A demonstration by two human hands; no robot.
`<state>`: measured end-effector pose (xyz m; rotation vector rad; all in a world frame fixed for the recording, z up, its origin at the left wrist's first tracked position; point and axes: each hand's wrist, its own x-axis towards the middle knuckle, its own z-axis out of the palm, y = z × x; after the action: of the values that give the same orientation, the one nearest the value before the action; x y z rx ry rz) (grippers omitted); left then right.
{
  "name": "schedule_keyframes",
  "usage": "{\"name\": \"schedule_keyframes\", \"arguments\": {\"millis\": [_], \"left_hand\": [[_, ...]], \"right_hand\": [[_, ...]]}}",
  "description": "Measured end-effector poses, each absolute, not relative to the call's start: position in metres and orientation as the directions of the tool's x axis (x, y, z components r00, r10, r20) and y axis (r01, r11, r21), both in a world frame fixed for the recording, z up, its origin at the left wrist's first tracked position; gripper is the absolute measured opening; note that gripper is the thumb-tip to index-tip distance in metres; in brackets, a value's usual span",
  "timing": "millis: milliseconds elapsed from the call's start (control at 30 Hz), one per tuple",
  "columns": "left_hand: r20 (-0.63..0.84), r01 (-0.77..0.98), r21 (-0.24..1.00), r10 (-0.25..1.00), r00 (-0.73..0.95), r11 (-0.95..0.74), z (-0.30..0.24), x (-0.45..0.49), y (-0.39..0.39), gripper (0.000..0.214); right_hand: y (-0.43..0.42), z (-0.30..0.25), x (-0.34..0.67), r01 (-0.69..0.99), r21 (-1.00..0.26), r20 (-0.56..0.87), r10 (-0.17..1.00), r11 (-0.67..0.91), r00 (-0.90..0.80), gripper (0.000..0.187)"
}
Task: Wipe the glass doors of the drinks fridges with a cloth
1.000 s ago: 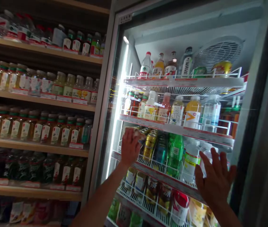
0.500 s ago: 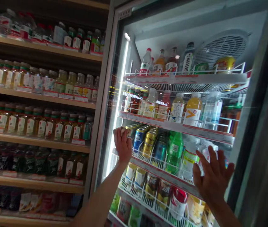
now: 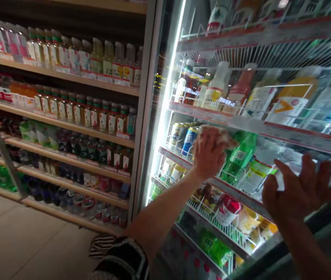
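Off-white, crumpled cloth (image 3: 227,140) sits under the person's left hand (image 3: 209,151) at the fridge glass (image 3: 158,84), mostly hidden by the blurred hand closed over it; how tightly, I can't tell. Its loose end points right, long axis roughly sideways. The right hand (image 3: 302,188) is spread wide and empty.

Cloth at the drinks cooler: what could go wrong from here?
1. The pale cloth juts past the left hand, so it could bunch or slip.
2. Reflected lettering on the glass might hide smears.
3. The right hand is bare and spread near the glass; contact could leave fingerprints.
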<state>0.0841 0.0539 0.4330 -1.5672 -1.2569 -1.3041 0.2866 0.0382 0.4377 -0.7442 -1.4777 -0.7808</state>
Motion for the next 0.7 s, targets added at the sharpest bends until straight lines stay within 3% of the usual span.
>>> {"name": "schedule_keyframes", "arguments": {"millis": [67, 133, 267, 333, 433, 500, 533, 667, 700], "left_hand": [[0.900, 0.914, -0.188, 0.310, 0.307, -0.361, 0.424, 0.099, 0.047, 0.032], [0.877, 0.885, -0.223, 0.312, 0.366, -0.410, 0.419, 0.098, 0.045, 0.031], [0.980, 0.938, 0.173, 0.147, -0.134, -0.300, 0.422, 0.077, 0.056, 0.038], [0.980, 0.941, 0.194, 0.104, -0.172, -0.278, 0.420, 0.083, 0.061, 0.039], [0.961, 0.928, -0.171, 0.153, 0.232, -0.331, 0.409, 0.103, 0.057, 0.033], [0.915, 0.882, -0.312, 0.137, 0.379, -0.352, 0.404, 0.101, 0.056, 0.030], [0.930, 0.890, -0.294, 0.110, 0.350, -0.349, 0.404, 0.094, 0.056, 0.030], [0.993, 0.947, 0.097, -0.030, -0.111, -0.308, 0.410, 0.064, 0.067, 0.041], [0.987, 0.942, 0.138, -0.042, -0.158, -0.307, 0.409, 0.066, 0.068, 0.042]], "right_hand": [[0.035, 0.438, 0.288, 0.834, 0.055, 0.997, 0.009, 0.549, -0.071, 0.039], [0.033, 0.438, 0.290, 0.847, 0.073, 0.994, 0.032, 0.527, -0.106, 0.038], [0.031, 0.439, 0.291, 0.857, 0.102, 0.986, 0.061, 0.505, -0.153, 0.041], [0.032, 0.439, 0.291, 0.859, 0.107, 0.988, 0.044, 0.500, -0.149, 0.041], [0.036, 0.438, 0.290, 0.856, 0.120, 0.989, 0.011, 0.504, -0.145, 0.039], [0.037, 0.437, 0.290, 0.850, 0.132, 0.989, -0.011, 0.511, -0.147, 0.040], [0.038, 0.436, 0.290, 0.850, 0.135, 0.989, -0.014, 0.510, -0.149, 0.040], [0.037, 0.435, 0.285, 0.872, 0.134, 0.990, -0.023, 0.471, -0.140, 0.039], [0.037, 0.435, 0.284, 0.880, 0.132, 0.991, -0.026, 0.456, -0.135, 0.038]]}}
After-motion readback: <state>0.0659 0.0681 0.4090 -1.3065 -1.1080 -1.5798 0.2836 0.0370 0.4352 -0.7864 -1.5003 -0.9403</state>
